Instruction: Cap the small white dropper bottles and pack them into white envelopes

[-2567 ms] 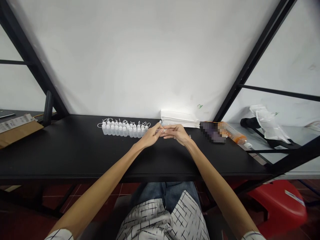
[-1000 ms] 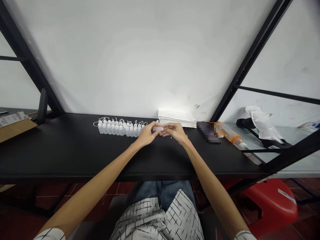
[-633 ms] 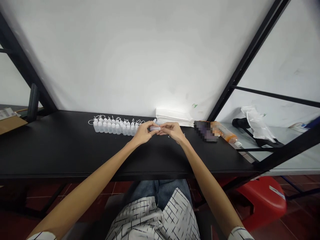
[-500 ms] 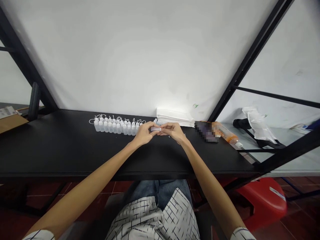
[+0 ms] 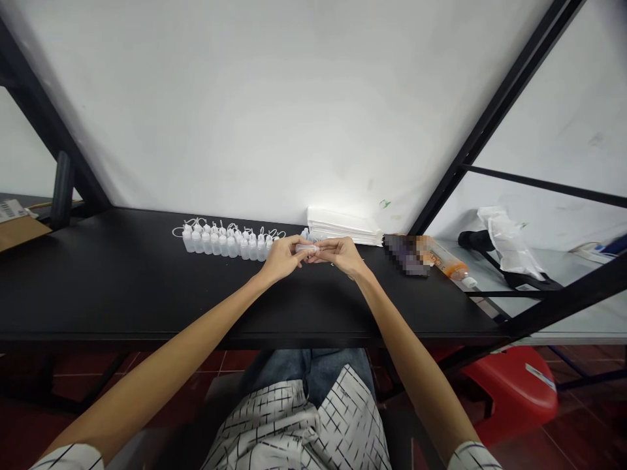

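Observation:
Above the black table, a small translucent squeeze bottle point(image 5: 305, 249) lies sideways between my two hands. My left hand point(image 5: 281, 257) is closed around its body with thumb and fingers. From the other side my right hand point(image 5: 344, 255) pinches the bottle's right end, and the fingers partly hide that end. To the left stand rows of similar squeeze bottles point(image 5: 223, 245), upright and close together, with white tops and thin looped straps. A bit of another bottle point(image 5: 304, 234) shows just behind my fingers.
A stack of white paper-like sheets point(image 5: 343, 225) lies against the wall. Right of it are a blurred dark item point(image 5: 405, 254) and an orange-labelled plastic bottle point(image 5: 448, 264) on its side. Black frame bars point(image 5: 490, 117) rise at the right. A red stool point(image 5: 519, 391) stands below.
The view has shifted slightly. The held bottle has tilted a little between my fingers, and both hands keep nearly the same place and grip.

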{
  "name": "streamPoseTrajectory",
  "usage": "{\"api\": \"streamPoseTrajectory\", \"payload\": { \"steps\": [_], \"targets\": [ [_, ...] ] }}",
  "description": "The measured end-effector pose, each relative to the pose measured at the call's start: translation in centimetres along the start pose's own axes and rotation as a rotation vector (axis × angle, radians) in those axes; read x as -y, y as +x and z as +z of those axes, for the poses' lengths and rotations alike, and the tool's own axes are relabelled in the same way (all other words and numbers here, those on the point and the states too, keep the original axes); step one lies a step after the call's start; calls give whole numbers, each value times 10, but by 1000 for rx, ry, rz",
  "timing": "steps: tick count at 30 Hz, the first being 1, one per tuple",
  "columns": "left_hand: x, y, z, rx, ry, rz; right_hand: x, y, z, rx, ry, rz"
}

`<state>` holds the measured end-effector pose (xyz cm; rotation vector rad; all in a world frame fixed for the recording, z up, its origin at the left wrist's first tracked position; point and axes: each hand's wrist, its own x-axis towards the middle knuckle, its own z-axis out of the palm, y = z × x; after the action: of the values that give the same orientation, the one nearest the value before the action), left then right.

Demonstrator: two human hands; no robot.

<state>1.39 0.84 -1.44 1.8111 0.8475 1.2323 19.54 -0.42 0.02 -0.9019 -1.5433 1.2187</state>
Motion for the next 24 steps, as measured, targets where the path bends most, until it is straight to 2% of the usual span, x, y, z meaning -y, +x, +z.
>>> {"api": "streamPoseTrajectory", "payload": {
  "steps": [9, 15, 21, 24],
  "targets": [
    [-7, 0, -1, 54, -94, -8, 11, -5, 1, 5, -41, -6],
    [-10, -1, -3, 56, -109, 5, 11, -5, 1, -2, -45, -38],
    [1, 1, -2, 27, -107, 16, 4, -2, 0, 0, -59, -37],
    [8, 1, 2, 20, -33, 48, 0, 1, -2, -26, -84, -40]
  ]
}}
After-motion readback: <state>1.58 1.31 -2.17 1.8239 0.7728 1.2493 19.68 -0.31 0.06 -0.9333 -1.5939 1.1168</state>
